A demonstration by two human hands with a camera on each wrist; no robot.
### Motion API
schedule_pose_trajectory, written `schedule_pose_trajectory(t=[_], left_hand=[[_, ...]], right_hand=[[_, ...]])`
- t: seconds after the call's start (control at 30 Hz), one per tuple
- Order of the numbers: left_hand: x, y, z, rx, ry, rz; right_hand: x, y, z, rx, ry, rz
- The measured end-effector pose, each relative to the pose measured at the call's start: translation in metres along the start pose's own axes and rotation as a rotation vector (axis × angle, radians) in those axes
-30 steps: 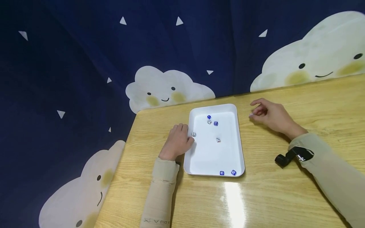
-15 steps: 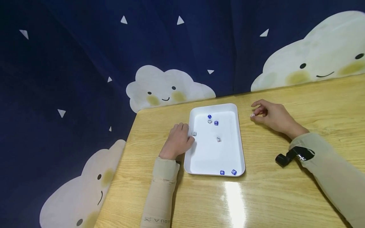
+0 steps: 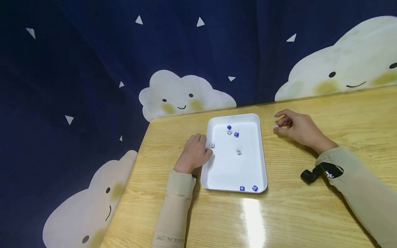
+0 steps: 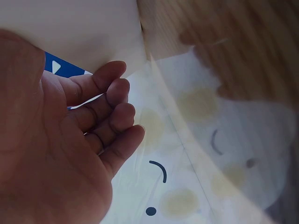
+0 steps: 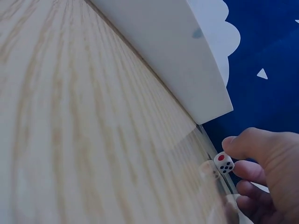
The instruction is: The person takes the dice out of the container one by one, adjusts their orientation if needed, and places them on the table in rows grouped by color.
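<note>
white die pinched just right of the tray's far corner

the right hand [image 3: 296,129] rests on the wooden table [image 3: 310,213] to the right of the white tray [image 3: 233,172], and its thumb and fingertips [image 5: 247,145] pinch a small white die [image 5: 224,163] just above the tabletop. in the right wrist view the die shows a red single pip on one face and dark pips on another, and its faint reflection lies on the shiny wood right beneath it, so it looks lifted clear of the surface or barely above it. from the die the tray lies to the left: its far right corner [image 5: 219,109] is near but apart from the die, with a strip of bare table between them. a die is a cube, so it has no long axis to speak of

the left hand [image 3: 193,155] lies palm down against the tray's left rim, fingers loosely curled together and holding nothing; a white die sits inside the tray just beside its fingertips. the right hand is the one at the die outside the tray, the left hand well apart from it across the tray's width

inside the tray lie several more dice [image 3: 232,132], white and blue: a cluster near the far end, one near the middle, two blue ones at the near edge. a black strap with a small device [image 3: 319,171] sits on the right wrist
</note>
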State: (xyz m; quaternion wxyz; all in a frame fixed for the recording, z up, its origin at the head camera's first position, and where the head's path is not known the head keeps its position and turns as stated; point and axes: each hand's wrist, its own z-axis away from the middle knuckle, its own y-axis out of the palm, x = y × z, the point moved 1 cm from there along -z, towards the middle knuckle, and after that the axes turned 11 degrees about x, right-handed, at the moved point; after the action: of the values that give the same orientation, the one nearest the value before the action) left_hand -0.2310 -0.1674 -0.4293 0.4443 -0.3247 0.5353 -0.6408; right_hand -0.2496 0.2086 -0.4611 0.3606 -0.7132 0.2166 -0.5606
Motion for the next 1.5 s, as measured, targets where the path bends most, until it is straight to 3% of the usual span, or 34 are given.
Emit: schedule_pose_trajectory(t=[0.23, 0.5, 0.8, 1.5], left_hand=[[0.000, 0.001, 0.000, -0.003, -0.001, 0.008], [0.001, 0.000, 0.000, -0.012, 0.007, 0.013], [0.001, 0.000, 0.000, -0.027, 0.021, 0.008], [0.002, 0.000, -0.001, -0.009, 0.017, 0.005]], right_hand=[[0.008, -0.002, 0.000, -0.055, -0.049, 0.009], [0.026, -0.006, 0.001, -0.029, -0.069, 0.020], [0.044, -0.006, 0.002, -0.072, -0.129, 0.032], [0.086, 0.008, 0.007, -0.034, -0.245, -0.007]])
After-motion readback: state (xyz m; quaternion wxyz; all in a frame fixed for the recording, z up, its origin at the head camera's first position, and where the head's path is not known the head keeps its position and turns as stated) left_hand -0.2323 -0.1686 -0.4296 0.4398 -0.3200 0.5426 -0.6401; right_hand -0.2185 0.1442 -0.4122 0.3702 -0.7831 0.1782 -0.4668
